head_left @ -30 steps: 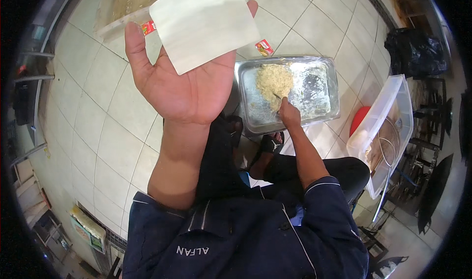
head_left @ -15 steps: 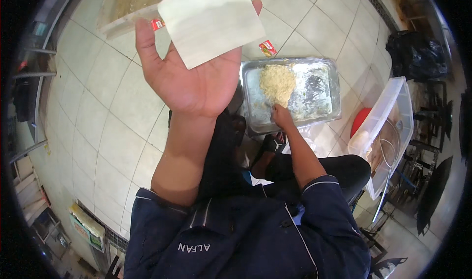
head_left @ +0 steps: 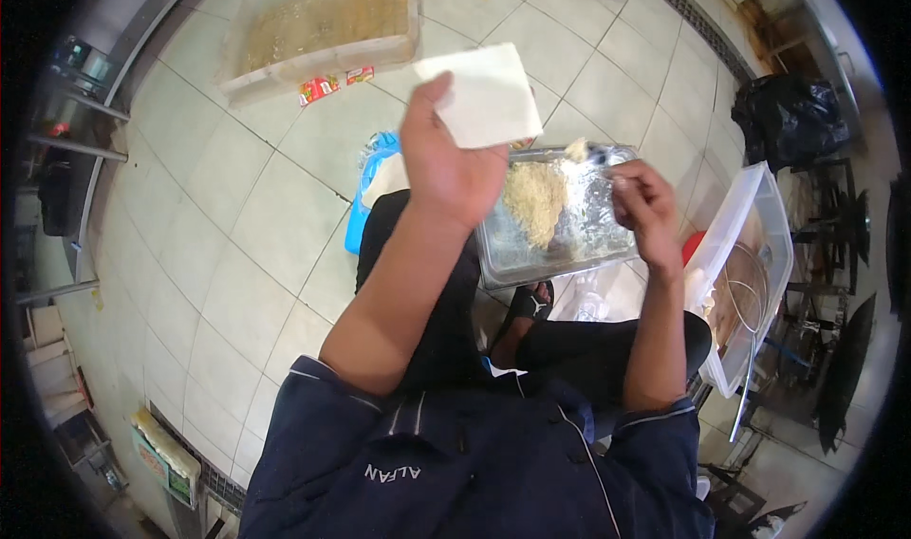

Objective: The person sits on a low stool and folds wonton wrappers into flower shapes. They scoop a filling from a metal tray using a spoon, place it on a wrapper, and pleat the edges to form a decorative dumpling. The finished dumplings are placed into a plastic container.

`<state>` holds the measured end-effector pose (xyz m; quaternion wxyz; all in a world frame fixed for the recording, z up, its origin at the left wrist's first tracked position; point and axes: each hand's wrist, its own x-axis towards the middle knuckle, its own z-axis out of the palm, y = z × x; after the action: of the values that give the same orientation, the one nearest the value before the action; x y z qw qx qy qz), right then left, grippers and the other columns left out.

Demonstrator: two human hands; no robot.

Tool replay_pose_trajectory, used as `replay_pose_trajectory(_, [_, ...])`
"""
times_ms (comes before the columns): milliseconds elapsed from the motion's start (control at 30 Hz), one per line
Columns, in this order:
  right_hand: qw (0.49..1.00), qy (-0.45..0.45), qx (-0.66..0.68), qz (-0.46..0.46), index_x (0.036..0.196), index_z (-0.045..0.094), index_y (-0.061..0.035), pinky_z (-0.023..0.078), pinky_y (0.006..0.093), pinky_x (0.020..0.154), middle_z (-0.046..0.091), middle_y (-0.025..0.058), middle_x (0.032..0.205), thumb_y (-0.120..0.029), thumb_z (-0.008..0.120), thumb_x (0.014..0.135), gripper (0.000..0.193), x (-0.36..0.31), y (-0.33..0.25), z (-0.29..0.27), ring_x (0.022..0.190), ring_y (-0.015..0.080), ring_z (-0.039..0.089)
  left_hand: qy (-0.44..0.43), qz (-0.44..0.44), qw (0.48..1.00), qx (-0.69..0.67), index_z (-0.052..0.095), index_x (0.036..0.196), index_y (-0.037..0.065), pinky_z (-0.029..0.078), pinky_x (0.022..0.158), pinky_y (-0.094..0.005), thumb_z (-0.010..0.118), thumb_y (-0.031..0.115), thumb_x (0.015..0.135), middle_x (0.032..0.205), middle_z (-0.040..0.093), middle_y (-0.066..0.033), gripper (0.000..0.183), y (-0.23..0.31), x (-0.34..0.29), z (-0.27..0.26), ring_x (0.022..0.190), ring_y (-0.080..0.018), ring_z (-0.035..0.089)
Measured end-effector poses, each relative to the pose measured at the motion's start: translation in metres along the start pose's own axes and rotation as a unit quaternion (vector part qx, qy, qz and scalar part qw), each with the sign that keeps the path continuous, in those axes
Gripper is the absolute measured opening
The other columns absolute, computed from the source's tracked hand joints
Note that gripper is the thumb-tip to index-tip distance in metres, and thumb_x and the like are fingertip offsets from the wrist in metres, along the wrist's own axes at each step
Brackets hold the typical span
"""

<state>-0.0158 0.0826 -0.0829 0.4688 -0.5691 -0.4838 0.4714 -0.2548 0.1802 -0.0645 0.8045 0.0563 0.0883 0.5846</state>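
Head view, landmark the metal tray (head_left: 546,275): rectangular, shiny, on the tiled floor (head_left: 237,216) before the person's knees. Pale crumbly mixture (head_left: 536,202), one mound, in the tray's left half; whitish smears over the tray's right half. Left hand (head_left: 455,164), one, palm up, raised near the tray's far left corner, thumb pressed over the near left part of a white square sheet (head_left: 489,93); other fingers mostly hidden beneath it; whether single or stacked, cannot tell. Right hand (head_left: 648,207), one, at the tray's right side, well apart from the left, fingers curled around the handle of a spoon (head_left: 600,156), blurred, its head over the tray's far edge. Small pale lump (head_left: 576,148), at the spoon's tip. Blue item (head_left: 355,231), partly behind the knee, left of the tray. Clear plastic bin (head_left: 285,79), brownish contents, beyond the tray and to its left; red packets (head_left: 319,89), two, just beside that bin's near wall. Translucent white bin (head_left: 707,335), tilted, right of the tray, containing a wire-looped utensil (head_left: 759,292). Black plastic bag (head_left: 788,121), beyond the tray's right side. Sandalled foot (head_left: 536,302), just below the tray's near edge.
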Motion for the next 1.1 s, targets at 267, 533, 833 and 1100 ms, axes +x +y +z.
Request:
replay_pose_trajectory(267, [0.91, 0.189, -0.295, -0.22, 0.103, 0.066, 0.0005, 0.04, 0.0226, 0.057, 0.061, 0.0053, 0.08, -0.001, 0.062, 0.091, 0.012, -0.021, -0.044, 0.042, 0.067, 0.0086, 0.054, -0.018, -0.145, 0.987, -0.061, 0.049, 0.132, 0.005, 0.037, 0.108, -0.0427, 0.041, 0.03, 0.1, 0.13, 0.056, -0.0126, 0.041, -0.055, -0.024, 0.005, 0.123, -0.0266, 0.051])
replay_pose_trajectory(533, [0.882, 0.121, -0.366, -0.27, 0.109, 0.066, -0.0011, 0.045, 0.0353, 0.058, 0.056, 0.0155, 0.075, 0.007, 0.063, 0.084, 0.026, -0.035, -0.009, 0.052, 0.062, 0.029, 0.056, 0.001, -0.102, 0.992, -0.075, 0.044, 0.136, 0.0, 0.036, 0.11, -0.0452, 0.044, 0.028, 0.099, 0.133, 0.054, -0.0158, 0.047, -0.061, -0.024, -0.005, 0.127, -0.0296, 0.049])
replay_pose_trajectory(833, [0.944, 0.075, -0.277, -0.165, 0.109, 0.065, -0.0003, 0.046, 0.0296, 0.057, 0.059, 0.0085, 0.073, -0.008, 0.057, 0.097, 0.016, -0.049, -0.033, 0.048, 0.061, 0.018, 0.056, -0.021, -0.1, 0.993, -0.065, 0.038, 0.141, 0.002, 0.033, 0.112, -0.0471, 0.048, 0.03, 0.097, 0.143, 0.045, -0.0223, 0.053, -0.06, -0.021, -0.006, 0.133, -0.0333, 0.043])
replay_pose_trajectory(1100, [0.992, 0.126, 0.007, -0.021, 0.104, 0.064, -0.0002, 0.035, 0.0212, 0.055, 0.05, -0.0037, 0.069, -0.013, 0.054, 0.1, 0.016, -0.05, -0.048, 0.043, 0.062, 0.0037, 0.042, -0.016, -0.123, 0.991, -0.055, 0.036, 0.141, 0.002, 0.031, 0.114, -0.0475, 0.046, 0.031, 0.098, 0.146, 0.042, -0.0233, 0.053, -0.066, -0.025, -0.004, 0.135, -0.0339, 0.041])
